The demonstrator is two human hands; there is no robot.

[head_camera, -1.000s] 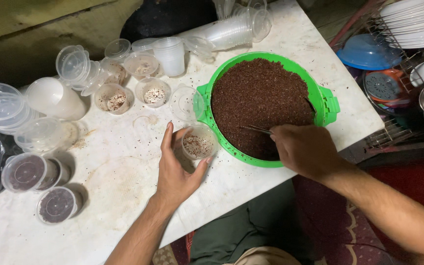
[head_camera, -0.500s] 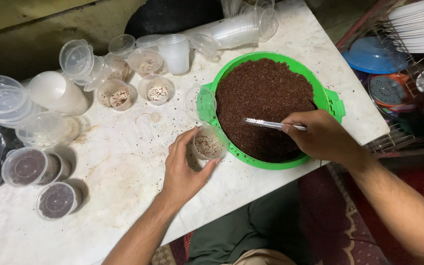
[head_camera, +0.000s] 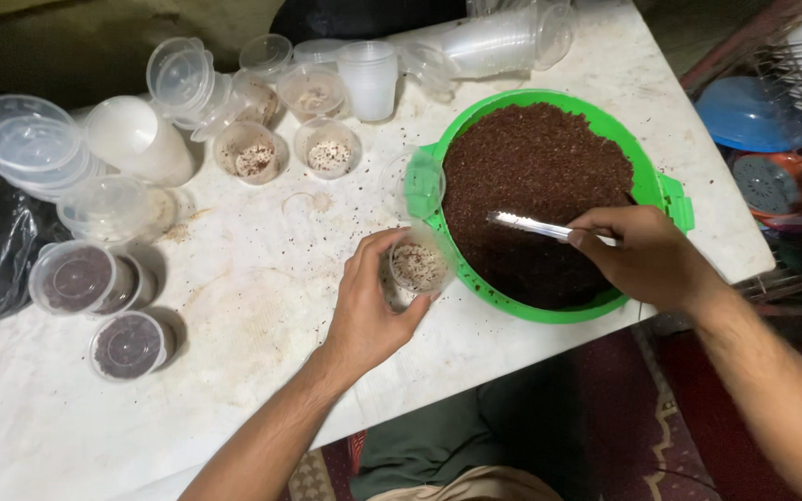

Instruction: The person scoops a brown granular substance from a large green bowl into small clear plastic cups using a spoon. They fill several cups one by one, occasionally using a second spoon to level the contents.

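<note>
Fingers of left hand [head_camera: 368, 311] grip small cup [head_camera: 418, 266]; right hand [head_camera: 647, 255] pinches tweezers [head_camera: 536, 225].

The left hand [head_camera: 364, 311] grips a small clear cup [head_camera: 418, 266] just beside the green bowl [head_camera: 670, 190] of dark brown grains. The right hand [head_camera: 647, 255] holds metal tweezers [head_camera: 531, 224] over the grains. Lidded tubs [head_camera: 95, 306] sit well apart on the white table [head_camera: 234, 306].

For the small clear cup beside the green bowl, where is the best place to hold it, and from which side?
Grip the small clear cup around its side wall, coming from its left, the table side. It stands upright with an open top and grains inside, and the green bowl blocks its right. The left hand wraps it this way.
</note>
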